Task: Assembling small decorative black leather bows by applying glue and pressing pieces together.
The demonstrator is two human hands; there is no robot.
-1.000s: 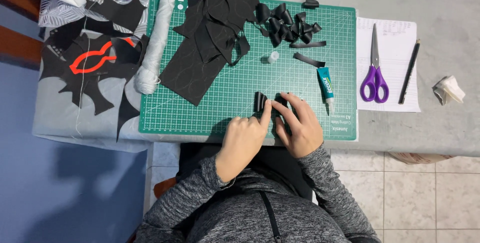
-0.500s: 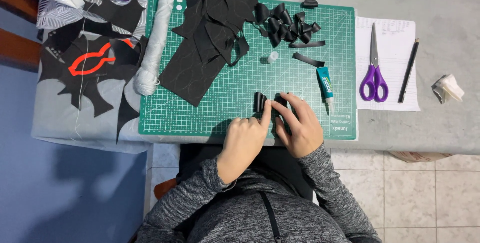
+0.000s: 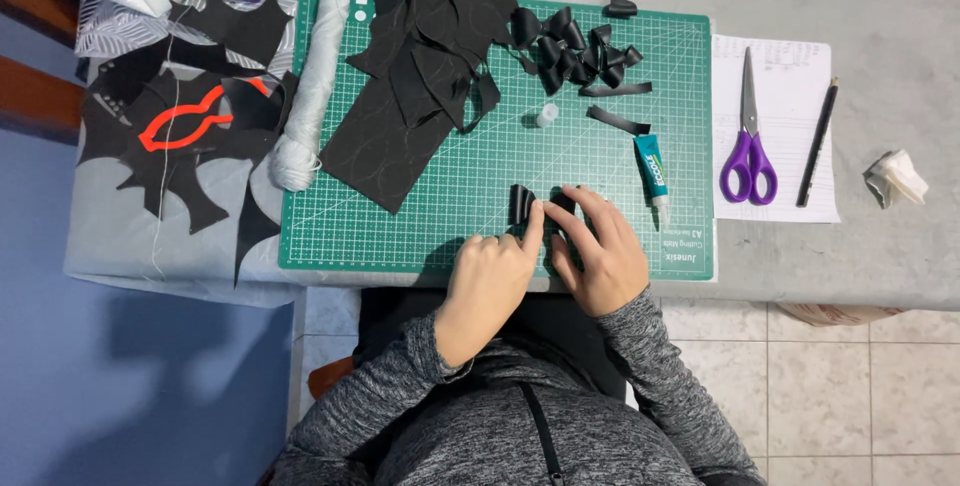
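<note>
Both of my hands press on a small black ribbon bow [image 3: 522,204] lying on the green cutting mat [image 3: 440,216]. My left hand [image 3: 490,281] pins its middle with the index finger, the other fingers curled. My right hand [image 3: 595,251] grips the bow's right loop, which its fingers mostly hide. A teal glue tube [image 3: 651,174] lies just right of my right hand, with its small clear cap [image 3: 546,115] further up the mat.
A pile of finished black bows [image 3: 580,51] and black fabric pieces [image 3: 415,66] cover the mat's far side. Purple scissors [image 3: 747,136] and a pencil [image 3: 818,144] rest on white paper at right. A crumpled tissue [image 3: 897,178] lies far right. Black cut-outs [image 3: 175,136] lie left.
</note>
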